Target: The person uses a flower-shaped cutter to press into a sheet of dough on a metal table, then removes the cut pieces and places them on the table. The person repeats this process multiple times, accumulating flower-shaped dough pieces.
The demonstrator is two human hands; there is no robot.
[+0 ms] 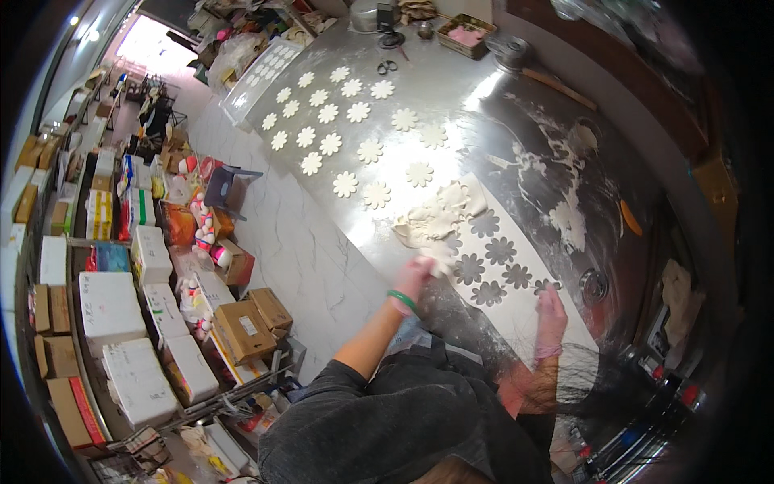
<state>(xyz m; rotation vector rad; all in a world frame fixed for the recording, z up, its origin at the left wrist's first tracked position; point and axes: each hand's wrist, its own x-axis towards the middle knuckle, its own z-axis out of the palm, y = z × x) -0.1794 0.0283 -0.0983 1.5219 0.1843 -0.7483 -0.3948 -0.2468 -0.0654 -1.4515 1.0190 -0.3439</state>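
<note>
On the metal worktable lies a long sheet of pale rolled dough with several flower-shaped holes. My left hand, in a pinkish glove and with a green bangle at the wrist, grips a white flower-shaped dough piece at the sheet's left edge. Beside it a crumpled heap of dough scraps covers the sheet's far end. My right hand, also gloved, is over the sheet by the rightmost hole; whether its fingers hold anything is unclear. Several cut dough flowers are spread over the table's far left part.
Black-handled scissors, a tin with something pink and a wooden stick lie at the far side. A clear tray of small white shapes stands at the far left corner. Loose flour and an orange tool are at right.
</note>
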